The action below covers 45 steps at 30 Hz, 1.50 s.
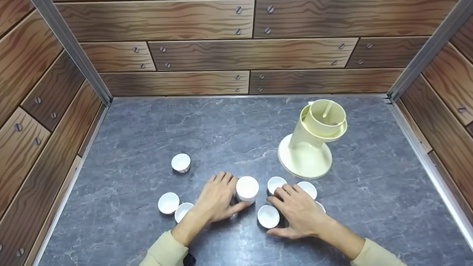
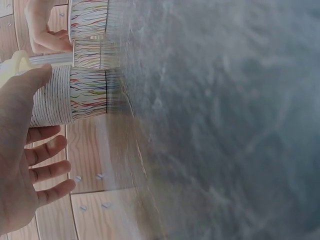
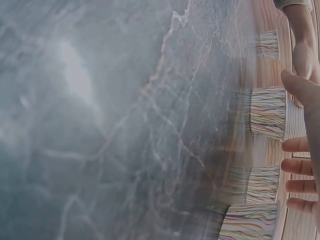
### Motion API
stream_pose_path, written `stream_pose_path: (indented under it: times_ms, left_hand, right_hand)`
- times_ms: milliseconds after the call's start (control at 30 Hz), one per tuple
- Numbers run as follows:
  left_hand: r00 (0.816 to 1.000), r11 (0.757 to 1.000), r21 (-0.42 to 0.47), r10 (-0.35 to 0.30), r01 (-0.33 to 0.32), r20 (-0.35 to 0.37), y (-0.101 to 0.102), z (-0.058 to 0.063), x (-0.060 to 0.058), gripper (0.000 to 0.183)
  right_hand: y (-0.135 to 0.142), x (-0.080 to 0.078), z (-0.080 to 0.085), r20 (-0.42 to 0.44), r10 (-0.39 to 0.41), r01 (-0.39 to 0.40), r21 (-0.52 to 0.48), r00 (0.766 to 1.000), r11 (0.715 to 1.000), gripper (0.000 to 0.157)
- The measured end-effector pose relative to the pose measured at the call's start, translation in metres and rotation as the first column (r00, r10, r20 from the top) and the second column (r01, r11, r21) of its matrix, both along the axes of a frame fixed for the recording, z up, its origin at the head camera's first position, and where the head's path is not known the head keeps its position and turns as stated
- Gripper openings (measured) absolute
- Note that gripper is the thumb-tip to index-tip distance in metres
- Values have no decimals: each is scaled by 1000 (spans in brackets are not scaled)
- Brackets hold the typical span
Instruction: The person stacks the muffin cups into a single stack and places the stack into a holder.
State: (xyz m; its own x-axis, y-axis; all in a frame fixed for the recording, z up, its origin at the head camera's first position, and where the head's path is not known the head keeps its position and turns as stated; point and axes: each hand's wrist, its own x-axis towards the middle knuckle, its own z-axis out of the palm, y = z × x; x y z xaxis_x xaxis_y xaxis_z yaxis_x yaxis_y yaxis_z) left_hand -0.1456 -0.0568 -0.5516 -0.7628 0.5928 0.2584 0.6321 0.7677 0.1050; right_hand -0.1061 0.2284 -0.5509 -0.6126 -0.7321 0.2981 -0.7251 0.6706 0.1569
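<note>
My left hand holds a stack of white paper cups between thumb and index finger; the other fingers stretch out beside it. In the left wrist view the stacked rims sit above one cup's coloured streaks. My right hand spreads over a group of small paper cups, thumb and fingers on either side of the nearest cup. Its fingertips overlap another cup from above. Two more cups stand behind that hand, one showing its opening, the other mostly hidden.
A pale yellow stand with a tube top rises behind the right-hand cups. To the left are a lone cup and a pair, one partly behind my left wrist. Wood-patterned walls enclose the grey tabletop.
</note>
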Motion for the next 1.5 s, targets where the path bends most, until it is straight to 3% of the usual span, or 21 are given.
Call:
stream_pose_path:
  times_ms: [1500]
  left_hand:
    - [1000,1000,-3,1,-1,-11,0,-1,1,71]
  right_hand:
    - [-3,1,-5,-25,15,-15,-16,1000,1000,68]
